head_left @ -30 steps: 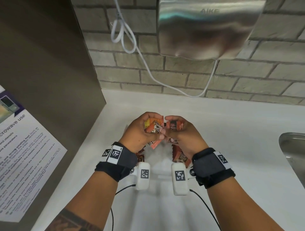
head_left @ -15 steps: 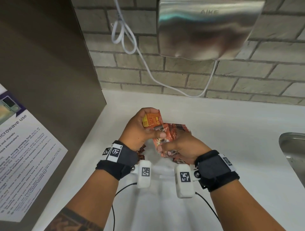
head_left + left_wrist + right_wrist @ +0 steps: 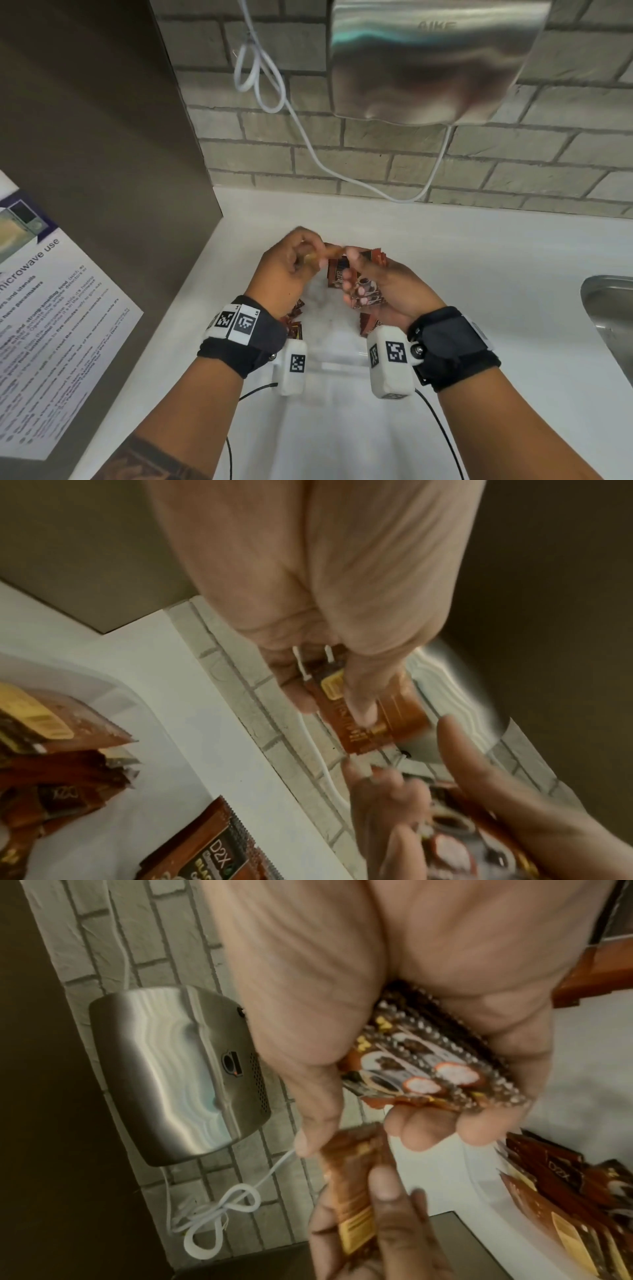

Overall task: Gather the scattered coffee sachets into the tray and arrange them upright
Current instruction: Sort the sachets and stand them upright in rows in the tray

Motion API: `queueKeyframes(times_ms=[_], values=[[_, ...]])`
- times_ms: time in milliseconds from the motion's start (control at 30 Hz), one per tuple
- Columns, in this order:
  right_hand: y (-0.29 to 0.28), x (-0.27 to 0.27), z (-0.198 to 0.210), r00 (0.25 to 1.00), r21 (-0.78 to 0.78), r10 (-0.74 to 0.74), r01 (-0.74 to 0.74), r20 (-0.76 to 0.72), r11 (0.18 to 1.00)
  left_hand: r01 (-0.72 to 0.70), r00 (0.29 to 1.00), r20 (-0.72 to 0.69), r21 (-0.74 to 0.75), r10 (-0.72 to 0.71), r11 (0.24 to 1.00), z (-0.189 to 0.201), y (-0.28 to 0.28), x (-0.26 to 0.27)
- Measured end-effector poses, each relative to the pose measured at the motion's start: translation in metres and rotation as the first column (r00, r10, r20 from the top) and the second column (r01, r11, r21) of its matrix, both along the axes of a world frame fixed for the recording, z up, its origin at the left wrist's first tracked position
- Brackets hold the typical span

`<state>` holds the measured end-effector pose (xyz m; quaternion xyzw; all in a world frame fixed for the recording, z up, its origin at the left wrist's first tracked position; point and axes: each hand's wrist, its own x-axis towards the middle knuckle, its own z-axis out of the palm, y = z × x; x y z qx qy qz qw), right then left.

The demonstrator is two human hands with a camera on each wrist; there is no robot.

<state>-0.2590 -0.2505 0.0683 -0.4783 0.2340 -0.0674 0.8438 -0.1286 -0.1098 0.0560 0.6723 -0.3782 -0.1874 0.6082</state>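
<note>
Both your hands are up over the white counter point(image 3: 479, 274), close together, just above the tray point(image 3: 342, 363).

Your left hand point(image 3: 287, 270) pinches a single orange sachet point(image 3: 377, 718) between thumb and fingers. In the left wrist view the thumb lies across its face and the fingers curl in behind. The sachet's far end reaches toward your right hand point(image 3: 387, 287); the right thumb tip sits near that edge, but I cannot tell whether it touches.

Your right hand holds a stack of sachets point(image 3: 435, 1066) fanned in the palm, fingers curled under them, thumb out at the side. The printed faces with coffee cups show toward the head camera, and the zigzag edges are stepped one behind another.

More sachets point(image 3: 65, 750) lie in the tray below your wrists, dark brown and orange ones, leaning and overlapping rather than standing straight. In the head view a few show point(image 3: 294, 318) beside your left wrist and one point(image 3: 368, 323) under your right palm. The tray is white or clear with a rounded rim; much of it is hidden by your hands and the wrist cameras.

A steel hand dryer point(image 3: 431, 61) hangs on the brick wall point(image 3: 274, 161) behind, with a white cord point(image 3: 308, 150) looped beside it. A steel sink point(image 3: 609, 308) is at the right, and a microwave notice point(image 3: 51, 308) is on the brown panel at the left.
</note>
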Motion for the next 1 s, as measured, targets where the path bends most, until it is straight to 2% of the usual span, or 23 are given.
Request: queueKeyframes(times_ms=[133, 200, 267, 367, 500, 567, 633, 700, 767, 800, 833, 867, 900, 933, 1000], values=[[0.001, 0.007, -0.002, 0.994, 0.01, -0.108, 0.108, 0.034, 0.994, 0.004, 0.992, 0.129, -0.029, 0.0, 1.0, -0.007, -0.002, 0.001], [0.001, 0.007, -0.004, 0.989, -0.051, -0.146, 0.148, 0.034, 0.988, 0.003, 0.992, 0.129, -0.01, -0.002, 1.0, -0.007, 0.001, 0.004], [-0.001, 0.006, -0.005, 0.985, -0.149, -0.171, 0.174, 0.034, 0.973, 0.081, 0.996, 0.024, 0.003, -0.081, 0.997, -0.007, 0.005, 0.005], [-0.002, 0.007, -0.005, 0.977, -0.228, -0.21, 0.212, 0.032, 0.95, 0.152, 0.963, -0.214, -0.075, -0.165, 0.985, -0.006, 0.011, 0.004], [0.0, 0.005, -0.005, 0.97, -0.238, -0.239, 0.243, 0.045, 0.94, 0.04, 0.971, -0.233, -0.066, -0.054, 0.997, -0.005, 0.009, 0.002], [0.002, 0.005, -0.004, 0.97, -0.228, -0.237, 0.241, 0.047, 0.943, 0.01, 0.955, -0.295, -0.065, -0.029, 0.998, -0.002, 0.007, -0.004], [0.008, 0.006, -0.003, 0.986, -0.235, -0.164, 0.164, 0.02, 0.958, 0.015, 0.928, -0.372, -0.056, -0.035, 0.998, 0.001, 0.005, -0.013], [0.012, 0.006, -0.002, 0.993, -0.186, -0.117, 0.116, 0.005, 0.976, 0.053, 0.923, -0.382, -0.007, -0.052, 0.999, 0.004, 0.002, -0.023], [0.015, 0.007, -0.001, 0.993, -0.088, -0.115, 0.116, 0.012, 0.989, 0.079, 0.964, -0.262, 0.118, -0.046, 0.99, 0.006, 0.0, -0.029], [0.015, 0.007, 0.0, 0.992, -0.028, -0.126, 0.127, 0.024, 0.991, 0.051, 0.994, -0.103, 0.21, -0.03, 0.976, 0.008, 0.0, -0.03], [0.013, 0.006, 0.001, 0.991, 0.026, -0.132, 0.131, 0.036, 0.991, -0.022, 0.994, 0.112, 0.297, -0.012, 0.955, 0.009, 0.001, -0.03], [0.012, 0.006, 0.0, 0.991, 0.064, -0.126, 0.124, 0.041, 0.99, -0.117, 0.948, 0.317, 0.34, 0.003, 0.933, 0.011, 0.003, -0.029], [0.01, 0.006, -0.001, 0.994, 0.073, -0.107, 0.104, 0.028, 0.992, -0.178, 0.886, 0.463, 0.337, 0.002, 0.924, 0.014, 0.004, -0.028], [0.01, 0.006, -0.002, 0.997, 0.069, -0.079, 0.078, 0.007, 0.995, -0.171, 0.847, 0.532, 0.315, -0.025, 0.934, 0.015, 0.004, -0.027], [0.013, 0.006, -0.004, 1.0, 0.079, -0.026, 0.026, 0.003, 0.997, -0.043, 0.797, 0.585, 0.305, -0.151, 0.951, 0.016, 0.002, -0.025]])
